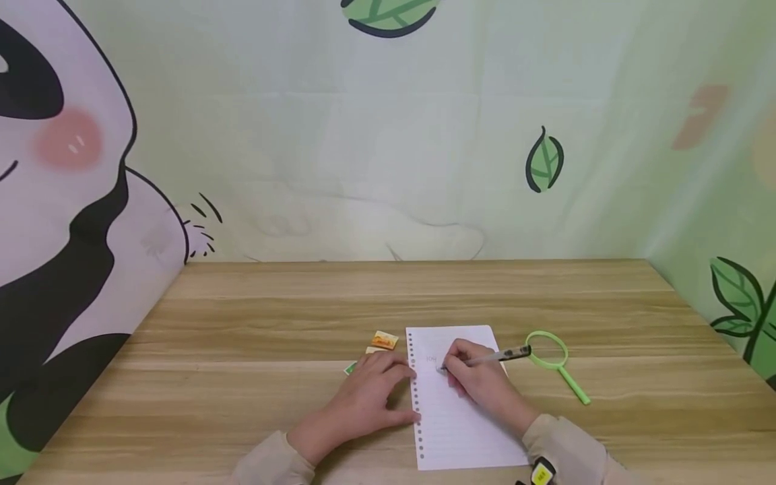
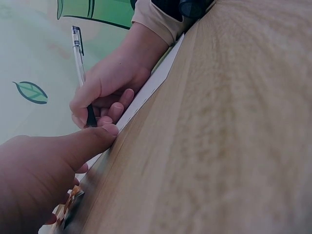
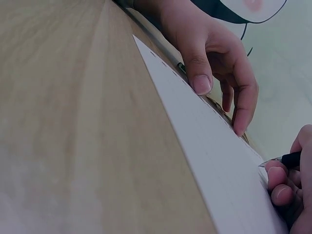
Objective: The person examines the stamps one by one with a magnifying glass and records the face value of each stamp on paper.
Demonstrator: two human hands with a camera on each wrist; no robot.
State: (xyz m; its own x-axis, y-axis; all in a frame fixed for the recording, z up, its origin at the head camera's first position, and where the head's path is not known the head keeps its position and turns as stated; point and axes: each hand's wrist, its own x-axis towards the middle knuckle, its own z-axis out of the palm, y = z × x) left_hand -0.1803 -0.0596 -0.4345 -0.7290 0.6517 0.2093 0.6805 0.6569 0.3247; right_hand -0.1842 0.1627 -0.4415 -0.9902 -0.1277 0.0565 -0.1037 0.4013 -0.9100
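A sheet of lined paper (image 1: 455, 417) with punched holes down its left side lies on the wooden table. My right hand (image 1: 481, 377) pinches a pen (image 1: 512, 353), clear-barrelled with a dark grip, and its tip meets the paper near some faint writing (image 1: 431, 359) in the upper part. My left hand (image 1: 370, 397) rests at the sheet's left edge, thumb and fingertips touching the holed margin, fingers spread. In the right wrist view, the pen tip (image 3: 270, 162) points at the sheet (image 3: 209, 151), beyond which the left hand (image 3: 214, 63) sits.
Small colourful cards (image 1: 384, 339) lie beside the left hand, partly hidden under it. To the right of the paper is a green magnifying glass (image 1: 572, 384). A cloth backdrop (image 1: 364, 148) with a panda and leaves rises behind the table (image 1: 273, 303).
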